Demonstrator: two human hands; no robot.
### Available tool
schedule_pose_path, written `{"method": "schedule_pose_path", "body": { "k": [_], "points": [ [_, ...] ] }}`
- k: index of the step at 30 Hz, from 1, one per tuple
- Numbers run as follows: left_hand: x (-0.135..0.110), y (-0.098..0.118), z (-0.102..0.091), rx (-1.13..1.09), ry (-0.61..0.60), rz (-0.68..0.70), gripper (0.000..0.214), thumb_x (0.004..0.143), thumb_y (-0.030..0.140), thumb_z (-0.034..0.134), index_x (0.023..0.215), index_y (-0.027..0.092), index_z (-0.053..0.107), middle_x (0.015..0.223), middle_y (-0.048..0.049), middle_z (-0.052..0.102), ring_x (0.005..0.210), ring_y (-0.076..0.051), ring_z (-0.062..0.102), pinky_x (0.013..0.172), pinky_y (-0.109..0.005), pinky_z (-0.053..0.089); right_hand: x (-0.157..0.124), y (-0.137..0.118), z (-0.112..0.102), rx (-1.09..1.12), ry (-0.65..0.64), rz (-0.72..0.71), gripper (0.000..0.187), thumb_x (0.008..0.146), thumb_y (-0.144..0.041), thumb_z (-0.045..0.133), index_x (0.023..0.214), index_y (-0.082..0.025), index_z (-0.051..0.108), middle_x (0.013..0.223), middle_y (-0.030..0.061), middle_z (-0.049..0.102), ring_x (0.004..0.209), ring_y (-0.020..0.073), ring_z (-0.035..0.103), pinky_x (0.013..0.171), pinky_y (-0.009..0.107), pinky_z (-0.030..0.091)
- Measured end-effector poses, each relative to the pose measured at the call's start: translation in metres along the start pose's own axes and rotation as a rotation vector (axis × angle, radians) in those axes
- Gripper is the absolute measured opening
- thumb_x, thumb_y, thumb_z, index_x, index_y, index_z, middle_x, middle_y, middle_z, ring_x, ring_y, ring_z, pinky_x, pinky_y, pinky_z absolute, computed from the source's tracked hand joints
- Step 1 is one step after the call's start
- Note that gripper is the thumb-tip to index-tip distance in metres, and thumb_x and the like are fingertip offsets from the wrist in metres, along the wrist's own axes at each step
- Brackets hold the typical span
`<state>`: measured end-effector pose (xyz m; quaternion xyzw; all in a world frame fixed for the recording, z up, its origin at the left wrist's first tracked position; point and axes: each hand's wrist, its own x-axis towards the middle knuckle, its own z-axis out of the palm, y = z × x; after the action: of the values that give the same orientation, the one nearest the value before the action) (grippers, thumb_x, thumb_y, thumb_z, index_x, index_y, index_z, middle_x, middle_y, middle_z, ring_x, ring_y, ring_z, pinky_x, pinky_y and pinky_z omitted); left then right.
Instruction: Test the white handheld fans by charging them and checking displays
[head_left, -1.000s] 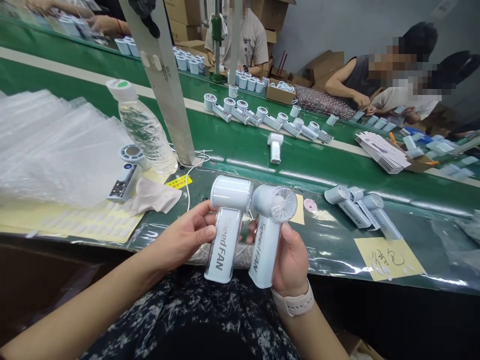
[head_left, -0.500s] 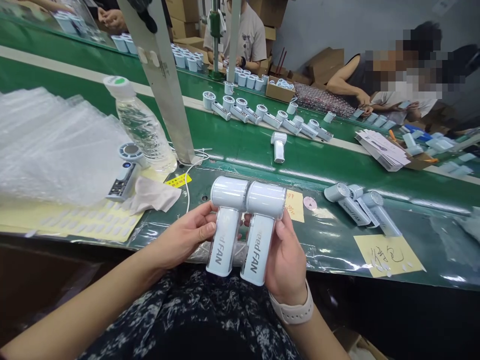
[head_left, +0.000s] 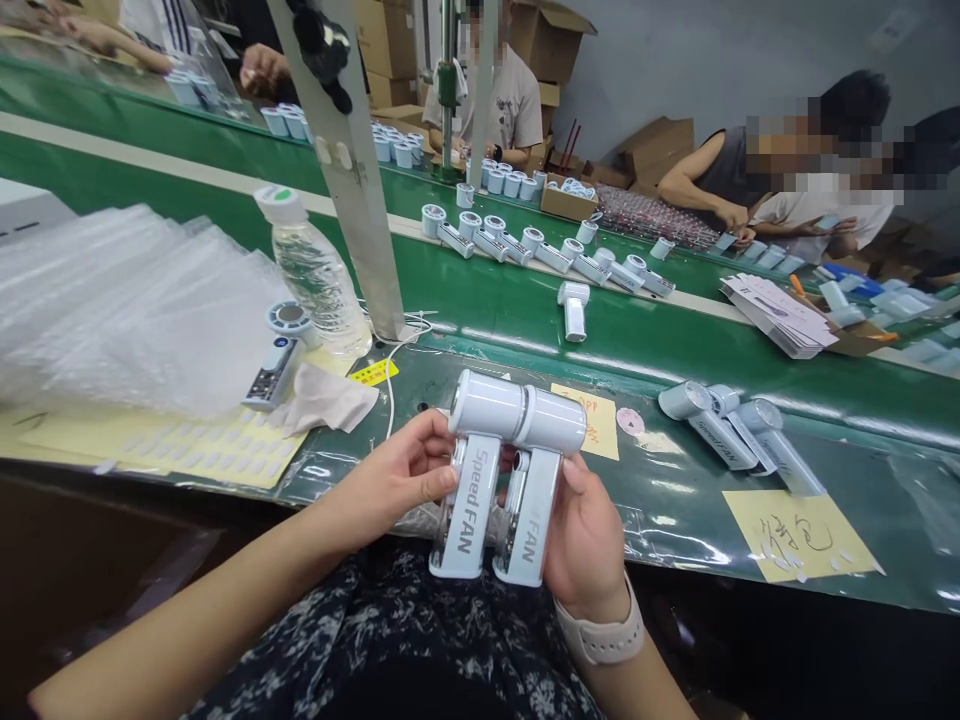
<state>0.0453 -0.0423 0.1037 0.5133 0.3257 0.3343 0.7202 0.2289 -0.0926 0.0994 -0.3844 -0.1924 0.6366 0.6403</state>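
Above a lap in dark floral cloth [head_left: 375, 640], the two white SpeedFAN handheld fans [head_left: 499, 470] have changed their pose: their barrel heads, slightly angled to each other a moment ago, now sit in one line, end to end and touching. That shared line runs slightly downhill to the right. Both handles point down toward the lap, their long axes almost parallel, with a narrow gap between them. The left hand [head_left: 397, 470] is curled, fingers pressed together, around the left handle. The right hand [head_left: 585, 540], with a pale watch strap [head_left: 600, 635] at the wrist, wraps the right handle, its thumb [head_left: 571, 475] on the front (only "FAN" can be read there).

Both hands are over the edge of the green conveyor table [head_left: 660, 530]. To the right lie three more fans [head_left: 724, 430] and a handwritten yellow note [head_left: 795, 535]. To the left are a crumpled cloth [head_left: 322, 398], another fan [head_left: 277, 360], a water bottle [head_left: 319, 280] and a pile of clear bags [head_left: 135, 310]. Farther off, a row of fans [head_left: 547, 250] lines the belt, beside a stack of leaflets [head_left: 776, 315], and a co-worker [head_left: 712, 180] works across the belt.
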Motion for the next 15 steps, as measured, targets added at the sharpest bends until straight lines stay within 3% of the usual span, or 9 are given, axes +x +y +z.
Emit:
{"method": "schedule_pose_path", "body": {
  "k": [2,4,6,8,10,12,15],
  "points": [
    [-0.004,0.005,0.004,0.085,0.009,0.013,0.041,0.083,0.049,0.076,0.099,0.021,0.050,0.097,-0.0031,0.069,0.089,-0.019,0.068,0.078,-0.032,0.055,-0.001,0.002,-0.006,-0.049,-0.034,-0.038,0.034,0.090,-0.041,0.057,0.119,-0.025,0.064,0.097,0.0039,0.077,0.090,0.0282,0.074,0.080,0.047,0.062],
    [-0.008,0.008,0.005,0.244,0.063,0.092,0.029,0.086,0.035,0.071,0.102,0.022,0.052,0.101,-0.0047,0.069,0.092,-0.021,0.069,0.081,-0.034,0.056,-0.004,0.002,-0.012,-0.204,-0.081,-0.178,0.035,0.092,-0.039,0.060,0.124,-0.026,0.062,0.110,0.0055,0.076,0.101,0.0286,0.073,0.089,0.048,0.060],
    [-0.012,0.009,0.004,0.448,0.108,0.308,0.027,0.084,0.027,0.071,0.106,0.023,0.057,0.108,-0.0057,0.071,0.099,-0.022,0.068,0.087,-0.035,0.055,-0.009,-0.003,-0.017,-0.443,-0.192,-0.387,0.042,0.090,-0.036,0.068,0.130,-0.028,0.058,0.126,0.0065,0.071,0.119,0.0290,0.067,0.103,0.049,0.054],
    [-0.015,0.011,0.000,0.633,0.098,0.612,0.024,0.087,0.025,0.070,0.109,0.025,0.061,0.116,-0.0060,0.071,0.111,-0.024,0.066,0.102,-0.040,0.050,-0.013,-0.012,-0.017,-0.634,-0.381,-0.598,0.049,0.089,-0.037,0.075,0.133,-0.032,0.055,0.136,0.0050,0.067,0.137,0.0294,0.054,0.117,0.052,0.042],
    [-0.017,0.012,-0.003,0.777,0.062,0.853,0.016,0.094,0.027,0.064,0.110,0.026,0.062,0.118,-0.0058,0.070,0.114,-0.022,0.064,0.114,-0.044,0.039,-0.014,-0.019,-0.015,-0.710,-0.549,-0.732,0.044,0.093,-0.043,0.071,0.132,-0.034,0.054,0.139,0.0026,0.066,0.147,0.0280,0.043,0.123,0.055,0.033],
    [-0.017,0.012,-0.005,0.907,0.033,0.940,0.014,0.098,0.027,0.057,0.112,0.026,0.062,0.111,-0.0055,0.070,0.105,-0.020,0.063,0.115,-0.043,0.036,-0.013,-0.022,-0.011,-0.725,-0.634,-0.780,0.037,0.097,-0.044,0.064,0.131,-0.034,0.053,0.140,0.0021,0.066,0.148,0.0265,0.041,0.123,0.056,0.033],
    [-0.010,0.005,-0.008,1.010,-0.033,0.918,0.022,0.095,0.033,0.061,0.115,0.025,0.065,0.099,-0.0064,0.068,0.097,-0.021,0.057,0.106,-0.041,0.039,-0.007,-0.020,-0.007,-0.740,-0.669,-0.728,0.042,0.095,-0.040,0.066,0.133,-0.032,0.051,0.140,0.0061,0.065,0.146,0.0284,0.045,0.118,0.057,0.040]
  ]
}}
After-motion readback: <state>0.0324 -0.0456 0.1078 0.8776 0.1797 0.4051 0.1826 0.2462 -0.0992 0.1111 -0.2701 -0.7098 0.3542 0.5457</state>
